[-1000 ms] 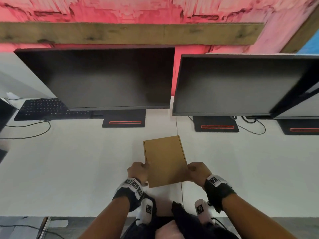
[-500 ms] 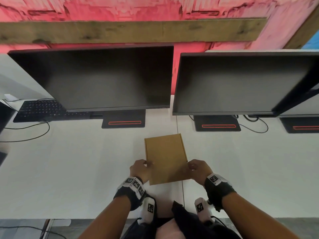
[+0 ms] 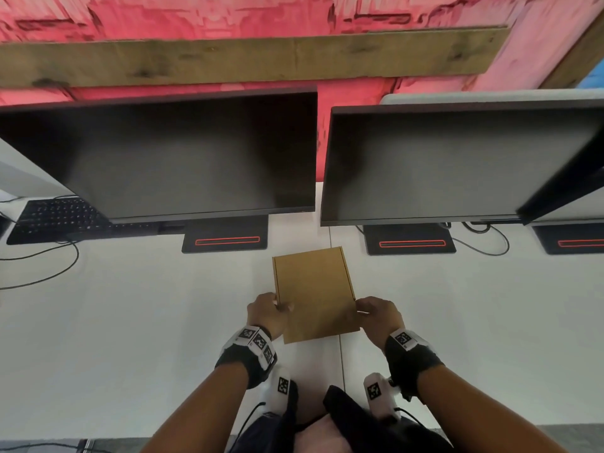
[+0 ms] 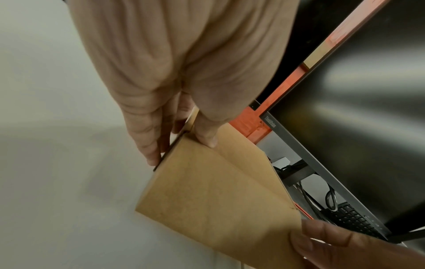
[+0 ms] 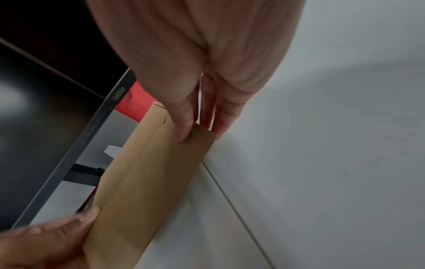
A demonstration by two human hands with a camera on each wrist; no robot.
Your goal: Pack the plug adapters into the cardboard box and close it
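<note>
A flat brown cardboard box (image 3: 315, 294) with its lid down lies on the white desk (image 3: 130, 322) in front of me. My left hand (image 3: 277, 307) grips its left edge, thumb on the lid (image 4: 207, 191) and fingers (image 4: 149, 149) down the side. My right hand (image 3: 364, 308) grips the right edge the same way, thumb on top (image 5: 184, 131) and fingers (image 5: 222, 125) along the side of the box (image 5: 147, 172). No plug adapters show in any view; the box's inside is hidden.
Two dark monitors (image 3: 183, 152) (image 3: 457, 165) stand close behind the box, their bases (image 3: 225, 238) just beyond its far edge. A black keyboard (image 3: 62, 217) and cables (image 3: 39, 269) lie at the far left. A seam (image 3: 340, 354) runs down the desk under the box.
Both hands have slid a little farther forward along the box's sides, and the box has shifted slightly away from me. The grip looks the same.
</note>
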